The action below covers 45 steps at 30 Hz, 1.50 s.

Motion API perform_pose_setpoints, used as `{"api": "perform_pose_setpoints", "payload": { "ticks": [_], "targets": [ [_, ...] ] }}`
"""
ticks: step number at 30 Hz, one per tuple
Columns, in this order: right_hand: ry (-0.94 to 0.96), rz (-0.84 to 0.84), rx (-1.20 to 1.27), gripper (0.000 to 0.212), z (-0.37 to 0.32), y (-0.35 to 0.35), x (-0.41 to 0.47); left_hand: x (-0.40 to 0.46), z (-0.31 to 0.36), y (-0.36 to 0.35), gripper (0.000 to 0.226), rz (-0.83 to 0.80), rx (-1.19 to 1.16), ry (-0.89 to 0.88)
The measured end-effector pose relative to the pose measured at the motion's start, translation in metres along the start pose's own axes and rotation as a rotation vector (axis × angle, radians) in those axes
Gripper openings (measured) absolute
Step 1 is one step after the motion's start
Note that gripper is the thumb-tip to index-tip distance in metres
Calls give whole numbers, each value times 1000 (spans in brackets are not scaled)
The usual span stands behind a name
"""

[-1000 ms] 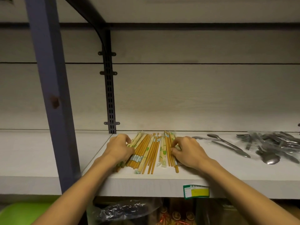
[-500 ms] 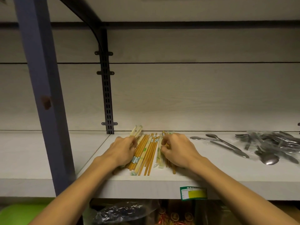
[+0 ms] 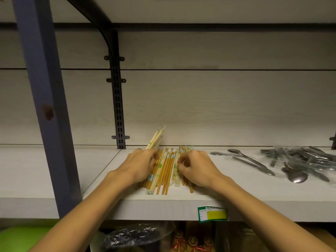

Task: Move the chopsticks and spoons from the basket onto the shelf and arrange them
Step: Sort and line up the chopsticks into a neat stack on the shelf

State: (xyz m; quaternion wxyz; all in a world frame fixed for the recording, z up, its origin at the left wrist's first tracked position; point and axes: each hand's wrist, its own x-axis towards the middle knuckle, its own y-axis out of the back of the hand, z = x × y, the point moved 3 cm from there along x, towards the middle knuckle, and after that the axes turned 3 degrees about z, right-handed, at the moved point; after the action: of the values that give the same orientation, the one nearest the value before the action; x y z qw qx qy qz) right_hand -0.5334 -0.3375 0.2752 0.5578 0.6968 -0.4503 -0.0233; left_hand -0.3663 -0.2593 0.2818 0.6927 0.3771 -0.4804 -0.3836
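A bundle of wooden chopsticks (image 3: 166,171), some in paper wrappers, lies on the white shelf (image 3: 127,206), ends toward me. My left hand (image 3: 140,164) lies on the bundle's left side with curled fingers, gripping wrapped chopsticks (image 3: 156,139) whose far ends tilt up off the shelf. My right hand (image 3: 194,168) curls over the right side and pinches a wrapped pair at its fingertips. Loose metal spoons (image 3: 251,160) lie to the right, with more spoons in a clear bag (image 3: 300,160) beyond them. No basket is in view.
A blue upright post (image 3: 45,106) stands at the front left and a black slotted bracket (image 3: 118,110) runs up the back wall. A green and yellow price label (image 3: 212,214) is on the shelf edge. Below are a green object (image 3: 21,239) and bagged goods (image 3: 134,235).
Both hands have drawn closer together, squeezing the chopsticks into a narrower bundle. On the left, a wrapped pair has tilted up, its far ends now off the shelf.
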Motion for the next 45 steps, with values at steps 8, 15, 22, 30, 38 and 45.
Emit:
{"api": "perform_pose_setpoints", "payload": {
  "ticks": [8,15,22,30,38,45],
  "targets": [
    [-35,-105,-131,28,6,-5,-2,-3,12,-13,19,-29,-58,88],
    [-29,-96,-180,31,-7,-11,-2,-5,8,-7,13,-4,-60,142],
    [-121,-215,-269,31,-12,-12,3,-10,12,-3,16,6,-4,97],
    [-168,-254,-206,33,-13,-12,0,-10,9,2,4,100,-109,50],
    [-170,-257,-187,33,-15,-13,-1,-7,9,6,15,227,-237,-28],
    [-192,-370,-156,37,-18,-10,-2,-3,0,-1,17,172,-284,54]
  ]
}}
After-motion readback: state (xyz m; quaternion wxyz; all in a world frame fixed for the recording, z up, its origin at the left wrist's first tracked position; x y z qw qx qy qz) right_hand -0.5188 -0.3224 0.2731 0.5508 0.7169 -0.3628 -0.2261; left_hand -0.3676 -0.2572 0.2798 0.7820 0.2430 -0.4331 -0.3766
